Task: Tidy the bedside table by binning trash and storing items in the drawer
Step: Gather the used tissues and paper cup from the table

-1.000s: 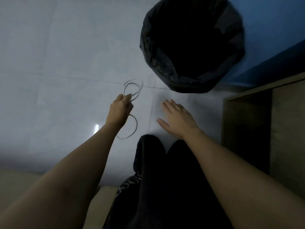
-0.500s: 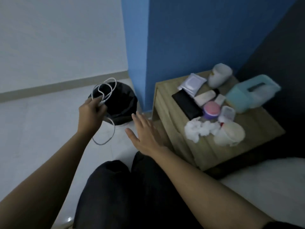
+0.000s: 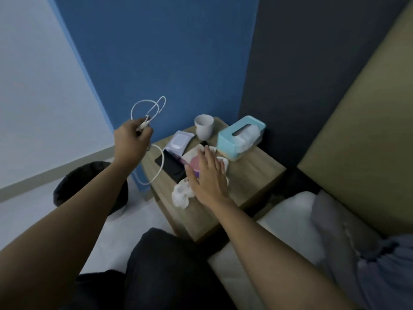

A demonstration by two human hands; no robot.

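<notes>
My left hand [image 3: 130, 144] is shut on a looped white cable [image 3: 146, 113], held in the air left of the wooden bedside table [image 3: 252, 173]. My right hand [image 3: 207, 175] hovers open, fingers spread, over the table's middle, above a pink-lidded jar [image 3: 195, 163] and a white wrapper [image 3: 220, 161]. A crumpled white tissue [image 3: 181, 195] lies by the table's front edge, just left of that hand. A black phone [image 3: 171, 166], a wipes pack [image 3: 180, 142], a white cup [image 3: 203, 126] and a teal tissue box [image 3: 240, 137] also stand on the table.
A black-lined bin [image 3: 73, 186] stands on the floor left of the table, partly behind my left arm. The blue wall [image 3: 167, 52] is behind the table. A bed with a white pillow [image 3: 295, 220] and tan headboard [image 3: 366, 130] lies to the right.
My view swung from the floor and bin up to the table. The left hand rose with the cable; the right hand moved from above my lap out over the table items.
</notes>
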